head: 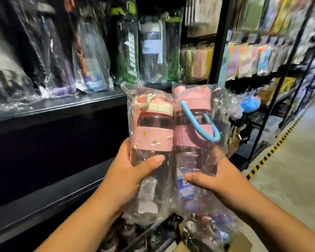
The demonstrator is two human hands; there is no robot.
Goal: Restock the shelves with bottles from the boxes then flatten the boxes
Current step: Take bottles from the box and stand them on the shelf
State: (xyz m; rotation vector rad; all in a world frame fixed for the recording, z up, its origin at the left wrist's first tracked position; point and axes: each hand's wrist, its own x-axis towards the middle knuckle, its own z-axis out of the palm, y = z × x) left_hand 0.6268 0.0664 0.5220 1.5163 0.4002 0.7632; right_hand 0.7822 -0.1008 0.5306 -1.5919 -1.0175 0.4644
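Left hand (127,171), right hand (218,177) around pink bottles (154,139)

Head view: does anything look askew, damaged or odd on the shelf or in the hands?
Nothing clearly wrong. The striped-lid pink bottle in the left hand and the blue-strap pink bottle in the right hand look intact in crumpled bags. Shelf bottles seem to lean, possibly lens distortion.

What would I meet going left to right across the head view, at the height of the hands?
left hand → pink bottle with the pale clasp → pink bottle with the blue strap → right hand → yellow-and-black floor stripe
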